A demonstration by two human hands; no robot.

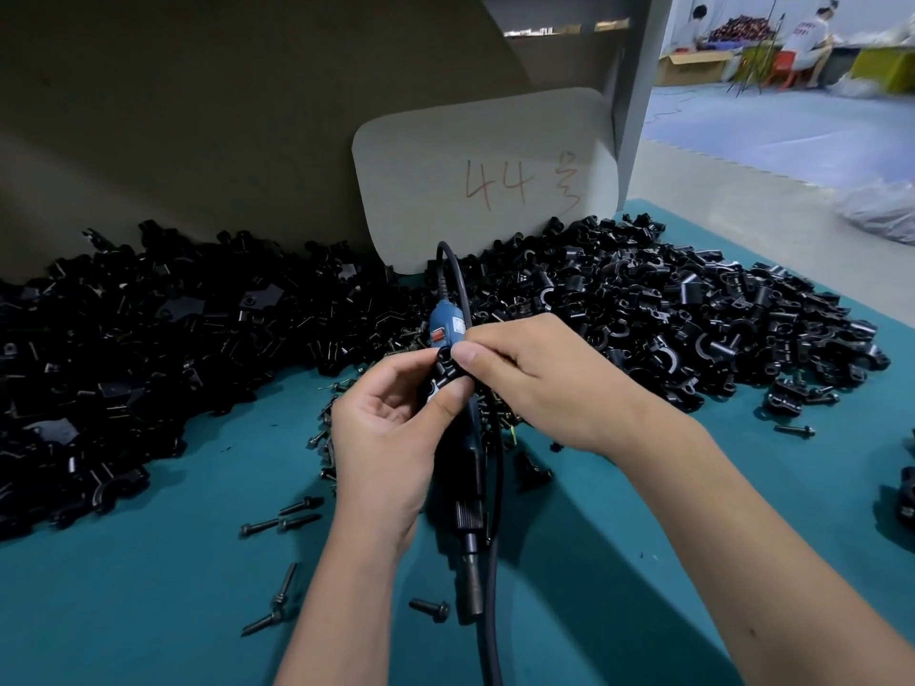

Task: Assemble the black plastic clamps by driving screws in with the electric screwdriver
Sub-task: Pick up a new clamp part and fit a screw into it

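Nearest to the person, on the teal tabletop [619, 561], the electric screwdriver [468, 492] lies with its metal tip toward the near edge and its blue body pointing away. Its black cable [495, 576] runs beside it toward the near edge. Loose screws [292, 514] lie scattered to the left of it, and one screw [430, 609] lies just beside the tip.

Above the screwdriver, both hands meet on one black plastic clamp [445, 371]. The left hand [383, 438] has its grip curled around the lower part of the clamp, thumb pressing on the front. The right hand [539, 378] pinches the top of the same piece between thumb and fingers. So both grips are clamped on the clamp, and neither holds the screwdriver.

I judge the clamp to be light, stiff and a little smooth, so it may turn in the fingers when the screw bites. It is best held by its flat sides, leaving the screw hole free. The screwdriver looks heavier; its thick body is the place to hold it.

Farther away, a large pile of clamp parts [668, 314] fills the far side of the tabletop from the left edge to the right. Behind it stands a cardboard sheet [485, 175] with a red "44" written on it.
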